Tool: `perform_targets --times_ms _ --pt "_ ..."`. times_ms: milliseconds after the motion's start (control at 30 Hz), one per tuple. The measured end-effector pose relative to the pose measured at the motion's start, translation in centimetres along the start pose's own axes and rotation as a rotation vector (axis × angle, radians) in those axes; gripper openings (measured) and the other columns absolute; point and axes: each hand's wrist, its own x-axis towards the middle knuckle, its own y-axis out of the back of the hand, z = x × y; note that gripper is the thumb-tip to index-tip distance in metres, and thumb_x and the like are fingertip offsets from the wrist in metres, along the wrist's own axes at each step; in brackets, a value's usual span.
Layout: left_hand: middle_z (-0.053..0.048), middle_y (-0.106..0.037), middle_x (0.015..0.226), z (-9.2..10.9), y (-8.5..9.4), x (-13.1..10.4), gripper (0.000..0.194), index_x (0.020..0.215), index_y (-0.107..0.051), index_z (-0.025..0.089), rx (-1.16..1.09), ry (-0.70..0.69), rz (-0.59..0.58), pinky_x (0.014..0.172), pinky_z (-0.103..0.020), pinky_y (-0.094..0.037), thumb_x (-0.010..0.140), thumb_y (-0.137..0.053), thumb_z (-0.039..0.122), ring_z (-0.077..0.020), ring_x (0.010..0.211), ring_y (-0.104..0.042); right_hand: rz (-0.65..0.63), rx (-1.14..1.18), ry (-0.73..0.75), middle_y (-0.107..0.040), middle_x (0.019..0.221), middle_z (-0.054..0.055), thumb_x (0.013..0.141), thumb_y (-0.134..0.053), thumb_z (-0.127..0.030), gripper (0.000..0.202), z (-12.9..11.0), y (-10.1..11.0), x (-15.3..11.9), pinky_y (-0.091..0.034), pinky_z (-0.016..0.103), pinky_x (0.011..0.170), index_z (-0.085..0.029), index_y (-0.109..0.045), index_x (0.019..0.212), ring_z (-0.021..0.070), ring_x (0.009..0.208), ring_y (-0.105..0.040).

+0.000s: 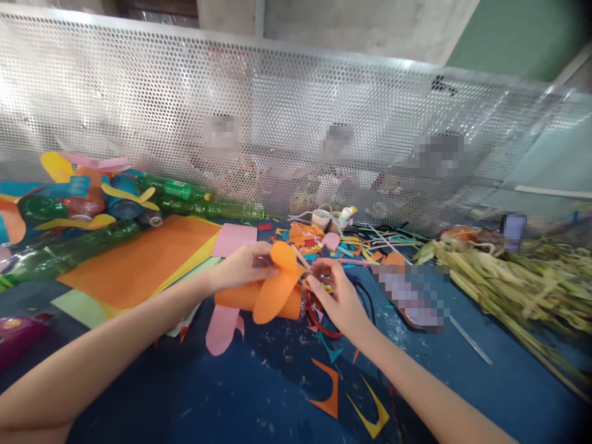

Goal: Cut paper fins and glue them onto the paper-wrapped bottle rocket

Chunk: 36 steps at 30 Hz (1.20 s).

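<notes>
Bottle [238,297]: where is it, what shape is it in?

On its side on the blue table [277,401], between the hands, neck end pointing right. Orange wrap [291,309] round the body, clear plastic showing at the neck. Pink flaps [222,330] stick out near the other end.

Hands?

Left hand [243,268] has the orange blade [275,296] pinched in its fingers, in front of the wrap near the neck. Right hand [340,296]: thumb and fingertips nearly together beside a small dark piece [304,277]. Can't tell if it's gripped.

Done vs left?

My read: wrap and flaps done (how they're fixed, I can't see). Blade looks like the pending item: fingers on it, no fastening visible. For comparison, the blue bottle [124,211] in the left pile has a yellow blade [139,197] at its end, so probably further along. Green bottle [155,183] behind it has no paper on it.

Any brands, text?

Green bottle carries a pale label [178,189], too small to read. White tube [345,216]: nothing legible. Phone [411,299] is pixelated out. No brand I'd sign off on.
</notes>
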Motion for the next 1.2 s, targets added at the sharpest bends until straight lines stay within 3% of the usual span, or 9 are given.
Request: perform_targets --times_ms 167,367,433,567,733,867,1000,1200 --pt "-0.002 -0.063 0.092 -0.8 0.1 0.1 0.01 0.082 -0.057 0.019 -0.258 0.128 0.086 0.073 -0.03 -0.044 0.075 -0.058 0.026 -0.0165 0.087 -0.058 -0.07 -0.103 0.005 -0.055 0.078 0.001 0.089 -0.047 -0.034 0.012 -0.1 0.0 -0.3 -0.05 0.03 0.067 -0.022 -0.045 0.085 0.0166 0.07 -0.059" --pt "0.0 -0.061 0.076 -1.0 0.0 0.1 0.02 0.084 -0.055 0.02 -0.594 0.204 0.078 0.054 -0.023 -0.04 0.07 -0.066 0.028 -0.0108 0.06 -0.056 -0.191 -0.336 0.183 -0.056 0.1 0.008 0.082 -0.057 -0.032 0.017 -0.9 -0.1 -0.8 -0.045 0.038 0.086 -0.021 -0.052 0.096 0.0235 0.096 -0.056" --pt "0.001 -0.061 0.079 -0.7 0.0 0.1 0.016 0.083 -0.055 0.02 -0.632 0.204 0.142 0.058 -0.023 -0.043 0.071 -0.065 0.024 -0.0115 0.067 -0.058 -0.222 -0.362 0.202 -0.054 0.108 0.01 0.078 -0.063 -0.035 0.029 -0.9 -0.1 -0.7 -0.044 0.039 0.09 -0.021 -0.052 0.102 0.0251 0.105 -0.052" --pt "0.001 -0.063 0.091 -0.3 -0.2 0.1 0.02 0.088 -0.058 0.021 -0.698 0.267 0.188 0.082 -0.03 -0.046 0.07 -0.064 0.016 -0.0172 0.093 -0.059 -0.26 -0.389 0.21 -0.054 0.115 0.012 0.075 -0.066 -0.038 0.043 -0.1 -0.1 -0.6 -0.044 0.041 0.091 -0.021 -0.05 0.112 0.0265 0.11 -0.05" --pt "-0.001 -0.065 0.093 -0.3 -0.5 0.1 0.019 0.089 -0.061 0.019 -0.759 0.319 0.184 0.09 -0.03 -0.044 0.071 -0.064 0.015 -0.0149 0.096 -0.059 -0.196 -0.362 0.12 -0.059 0.109 0.011 0.08 -0.061 -0.039 0.038 1.3 -0.5 -0.3 -0.047 0.043 0.087 -0.02 -0.051 0.112 0.0261 0.102 -0.056" --pt "0.001 -0.065 0.085 0.0 -0.9 0.1 0.012 0.08 -0.062 0.018 -0.794 0.298 0.201 0.087 -0.026 -0.045 0.071 -0.063 0.01 -0.011 0.085 -0.061 -0.112 -0.327 0.015 -0.061 0.102 0.01 0.084 -0.055 -0.043 0.034 2.0 -0.8 -0.4 -0.051 0.039 0.077 -0.019 -0.052 0.108 0.0238 0.087 -0.061" --pt "-0.002 -0.068 0.086 0.2 -1.1 0.1 0.017 0.082 -0.065 0.015 -0.802 0.303 0.268 0.086 -0.025 -0.045 0.067 -0.068 0.01 -0.0129 0.085 -0.062 -0.036 -0.309 -0.041 -0.062 0.096 0.009 0.081 -0.056 -0.047 0.037 2.3 -1.1 -0.4 -0.05 0.038 0.076 -0.019 -0.054 0.104 0.0241 0.086 -0.061" --pt "-0.004 -0.069 0.085 0.4 -1.4 -0.1 0.017 0.08 -0.068 0.015 -0.807 0.291 0.284 0.079 -0.023 -0.047 0.064 -0.075 0.015 -0.0135 0.081 -0.063 -0.018 -0.249 -0.077 -0.062 0.09 0.007 0.082 -0.056 -0.047 0.034 1.6 -1.3 0.2 -0.05 0.034 0.074 -0.018 -0.055 0.1 0.0216 0.081 -0.062"
